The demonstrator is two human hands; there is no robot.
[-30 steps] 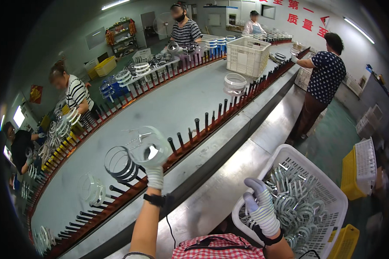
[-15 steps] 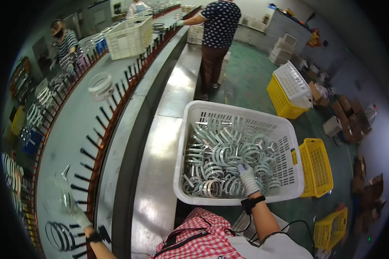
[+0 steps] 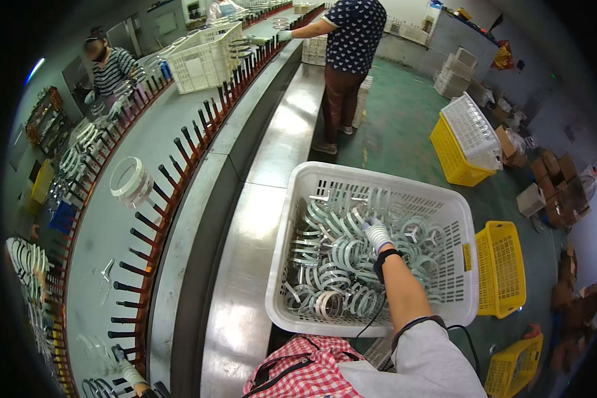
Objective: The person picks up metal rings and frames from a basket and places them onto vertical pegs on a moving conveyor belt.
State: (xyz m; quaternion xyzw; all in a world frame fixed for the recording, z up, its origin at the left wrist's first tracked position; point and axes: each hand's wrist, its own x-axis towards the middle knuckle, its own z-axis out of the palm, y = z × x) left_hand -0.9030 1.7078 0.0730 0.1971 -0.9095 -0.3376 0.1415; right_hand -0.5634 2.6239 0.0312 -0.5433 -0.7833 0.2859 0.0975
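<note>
A large white plastic basket (image 3: 378, 174) in front of me holds a heap of pale, banded ring-shaped parts (image 3: 348, 255). My right hand (image 3: 378, 235), in a striped light glove, reaches into the heap. Its fingers are bent together against the parts, and whatever they grip is hidden. At the lower left, my gloved left hand (image 3: 131, 373) is beside the row of black-tipped pegs (image 3: 127, 320) along the conveyor edge. Its fingers are small and smeared, so their hold is unclear. A blurred pale curved piece (image 3: 93, 346) shows just beyond it, and dark rings (image 3: 99, 388) lie close by.
A pale ring-shaped part (image 3: 131, 182) rests on the curved conveyor (image 3: 106, 232), and a white crate (image 3: 205, 60) stands farther along. A metal ledge (image 3: 235, 265) runs beside the basket. Yellow crates (image 3: 501, 265) are on the floor at right. Co-workers stand by the line.
My right hand has moved farther up into the heap. My left hand has gone lower, toward the bottom edge. The view has shifted slightly, and the conveyor ring appears lower and farther left.
</note>
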